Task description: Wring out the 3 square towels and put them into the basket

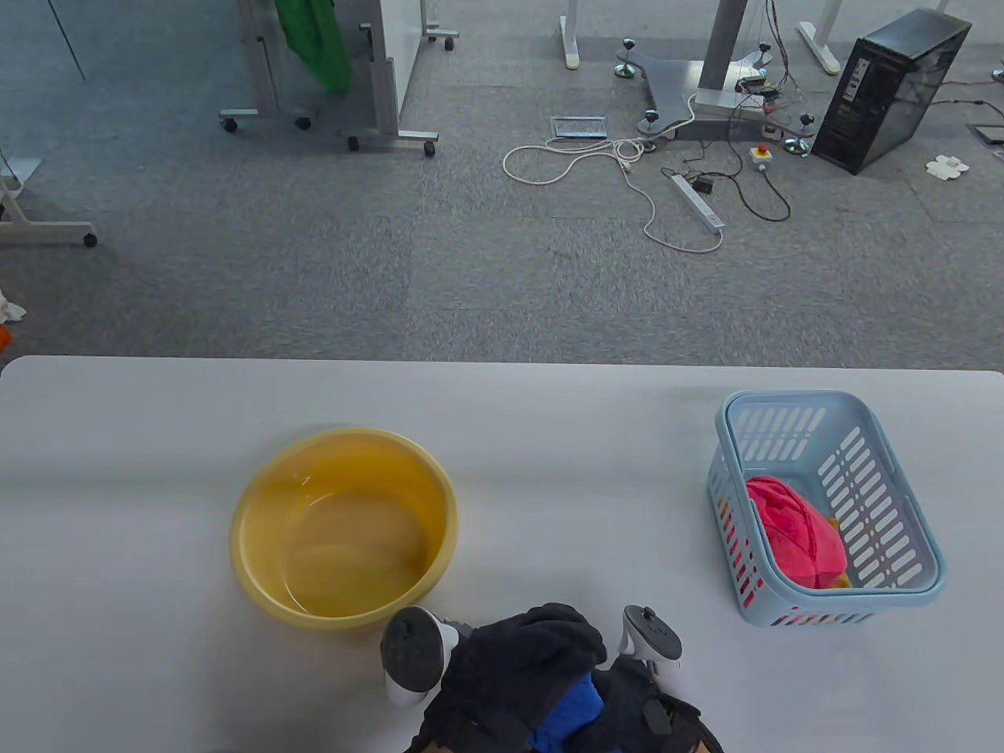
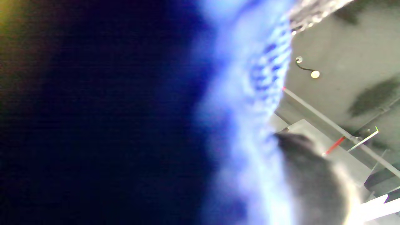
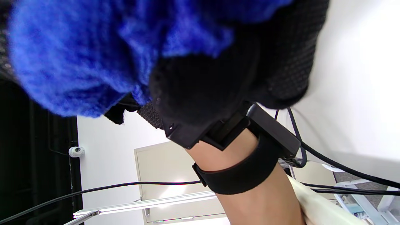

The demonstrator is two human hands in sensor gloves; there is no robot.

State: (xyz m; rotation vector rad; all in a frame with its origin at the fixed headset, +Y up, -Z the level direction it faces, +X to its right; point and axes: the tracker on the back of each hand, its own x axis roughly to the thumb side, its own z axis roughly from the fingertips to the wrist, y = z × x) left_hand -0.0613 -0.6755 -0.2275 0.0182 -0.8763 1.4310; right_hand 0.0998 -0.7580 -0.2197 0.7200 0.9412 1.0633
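one blue towel (image 1: 569, 710) (gripped), two hands (image 1: 541, 667)

Yellow basin (image 1: 343, 529) blocks near left; blue basket (image 1: 823, 506) stands far right; bare table (image 1: 588, 471) between gives passage.

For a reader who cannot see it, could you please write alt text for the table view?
At the near edge of a white table, two gloved hands, left hand and right hand, grip a blue towel between them. A yellow basin sits on the view's left; on the right, a light blue basket holds a pink towel.
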